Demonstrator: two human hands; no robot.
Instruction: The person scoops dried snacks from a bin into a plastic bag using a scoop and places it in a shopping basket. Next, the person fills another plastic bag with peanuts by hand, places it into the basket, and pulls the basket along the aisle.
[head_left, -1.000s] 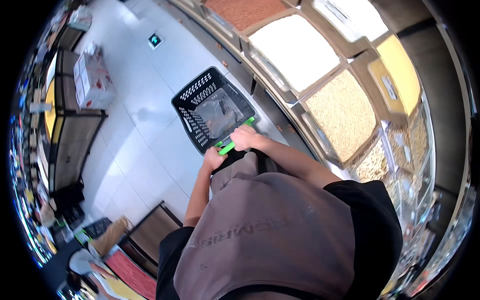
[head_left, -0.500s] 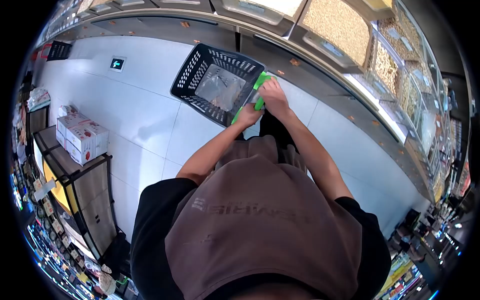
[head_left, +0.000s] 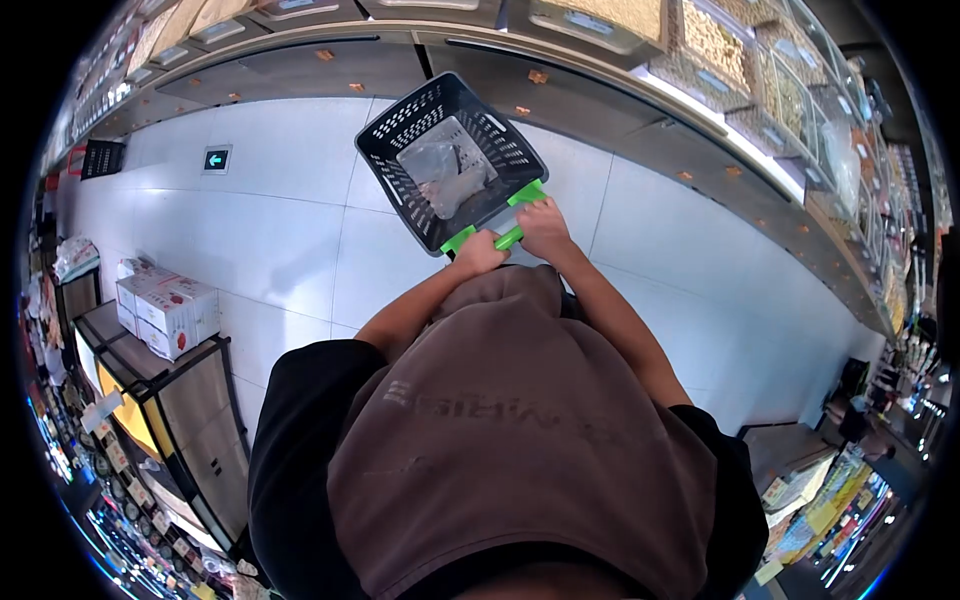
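Note:
A dark grey shopping basket (head_left: pixel 405 215) with perforated walls is held in front of my body, its opening facing up. Its bright green handle (head_left: pixel 509 238) runs along the side nearest me. My left hand (head_left: pixel 481 252) is wrapped round the handle's left part. Farther right, my right hand (head_left: pixel 543 228) grips the same handle. Clear plastic bags (head_left: pixel 455 185) lie at the bottom of the basket; what they contain is too unclear to tell.
Bins of grains and nuts (head_left: pixel 715 45) line a long counter (head_left: pixel 590 95) curving from the top to the right. On the left, white cartons (head_left: pixel 168 305) sit on a dark display stand (head_left: pixel 185 400). A green arrow sign (head_left: pixel 216 160) is on the pale tiled floor (head_left: pixel 280 220).
The basket has turned, and its handle side has come nearer my body. Both hands stay on the handle. The counter and floor have shifted in view as I moved.

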